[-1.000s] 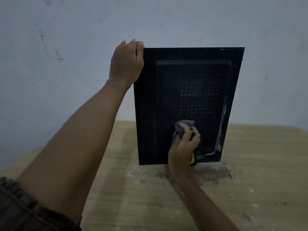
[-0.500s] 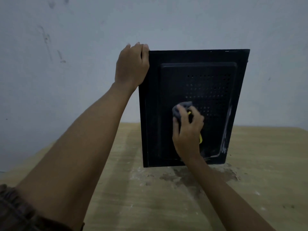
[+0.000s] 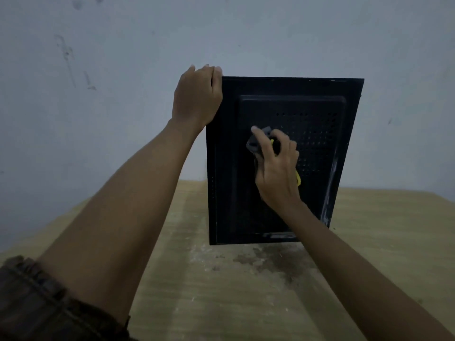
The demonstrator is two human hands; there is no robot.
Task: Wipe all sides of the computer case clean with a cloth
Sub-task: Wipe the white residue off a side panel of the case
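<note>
Head view: left hand (image 3: 197,98) grips upright black computer case (image 3: 229,168) top-left corner, right hand (image 3: 277,168) pinches bunched grey-yellow cloth (image 3: 254,145) against its side panel, on wooden table (image 3: 369,242).

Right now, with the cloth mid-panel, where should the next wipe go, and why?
Probably sweep the cloth right across the vent holes to pale streaks at the right edge of the computer case: right hand sits left of centre, streaks look unwiped, left hand steadies the top corner.
</note>
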